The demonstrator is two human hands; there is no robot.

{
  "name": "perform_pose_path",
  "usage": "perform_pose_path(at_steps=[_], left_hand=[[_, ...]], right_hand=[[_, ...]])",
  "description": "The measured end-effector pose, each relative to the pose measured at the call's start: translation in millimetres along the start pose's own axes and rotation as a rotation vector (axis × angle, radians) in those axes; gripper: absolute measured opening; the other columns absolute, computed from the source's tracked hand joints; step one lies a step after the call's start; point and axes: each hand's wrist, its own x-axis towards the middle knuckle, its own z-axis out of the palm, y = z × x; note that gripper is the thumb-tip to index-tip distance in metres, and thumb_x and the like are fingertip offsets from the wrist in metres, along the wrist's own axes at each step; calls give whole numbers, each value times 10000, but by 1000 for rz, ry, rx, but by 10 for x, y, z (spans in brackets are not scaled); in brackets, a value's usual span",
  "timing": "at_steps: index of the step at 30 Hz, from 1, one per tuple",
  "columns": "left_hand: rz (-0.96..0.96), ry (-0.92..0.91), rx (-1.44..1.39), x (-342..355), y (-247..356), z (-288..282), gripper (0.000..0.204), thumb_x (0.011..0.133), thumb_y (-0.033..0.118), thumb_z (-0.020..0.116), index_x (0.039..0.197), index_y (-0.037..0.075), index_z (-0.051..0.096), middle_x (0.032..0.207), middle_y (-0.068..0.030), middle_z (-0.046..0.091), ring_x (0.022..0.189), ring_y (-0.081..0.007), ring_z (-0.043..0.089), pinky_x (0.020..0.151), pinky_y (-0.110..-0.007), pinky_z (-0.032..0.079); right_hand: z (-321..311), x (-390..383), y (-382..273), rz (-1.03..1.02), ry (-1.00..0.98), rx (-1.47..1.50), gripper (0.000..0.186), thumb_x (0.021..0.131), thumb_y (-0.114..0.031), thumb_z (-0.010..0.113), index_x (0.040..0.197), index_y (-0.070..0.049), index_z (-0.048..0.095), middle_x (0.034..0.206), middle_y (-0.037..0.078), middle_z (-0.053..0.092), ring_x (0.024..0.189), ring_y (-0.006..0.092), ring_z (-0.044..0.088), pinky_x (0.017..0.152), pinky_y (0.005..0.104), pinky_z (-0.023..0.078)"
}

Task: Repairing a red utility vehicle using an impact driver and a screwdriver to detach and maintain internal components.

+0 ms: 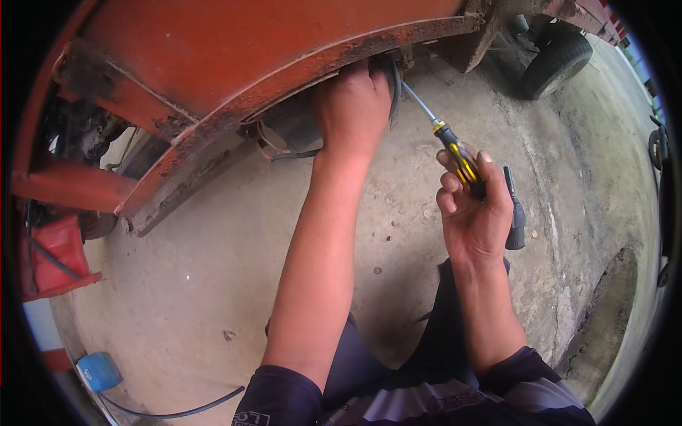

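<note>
The right hand holds a yellow-and-black-handled steel screwdriver; its shaft slants up-left, toward the dark curved rim beside the left hand; whose grip I cannot tell.

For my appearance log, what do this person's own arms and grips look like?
No glove covers the left grip or right grip, and no watch shows. The forearms are bare. The left sleeve is short and dark with a pale printed marking; the right sleeve is dark too, with a grey panel.
</note>
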Motion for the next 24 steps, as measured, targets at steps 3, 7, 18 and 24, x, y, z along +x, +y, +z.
perform_pose_path(at_steps=[3, 7, 18, 24], left_hand=[[31, 85, -39, -1, -57, 40, 229, 918, 248, 657, 1051, 84, 746, 926, -195, 726, 868, -421, 694, 763, -473, 575], [12, 115, -2, -1, -68, 50, 211, 832, 169, 662, 1014, 100, 745, 902, -149, 735, 809, -394, 703, 724, -476, 585], [-4, 115, -75, 28, -62, 23, 196, 881, 206, 672, 1022, 95, 753, 942, -176, 726, 865, -407, 697, 752, -433, 573], [-48, 95, -61, -3, -3, 5, 190, 876, 185, 661, 1004, 79, 753, 928, -189, 722, 856, -410, 697, 746, -440, 573]], right_hand=[[-67, 3, 14, 57, 60, 166, 488, 1065, -440, 529, 1188, 24, 618, 901, 128, 664, 617, 105, 554, 525, 217, 406], [-303, 46, 86, 45, -252, -147, 443, 1072, -420, 535, 1178, 4, 608, 767, 50, 592, 551, 77, 469, 470, 220, 342], [-306, 67, 396, -886, -34, -1081, 418, 989, -139, 693, 1342, -9, 512, 754, 40, 570, 620, 98, 473, 570, 248, 397], [-263, 177, 372, -1367, -87, -1201, 381, 957, -127, 730, 1235, 19, 514, 917, 108, 583, 667, 146, 535, 604, 280, 444]])
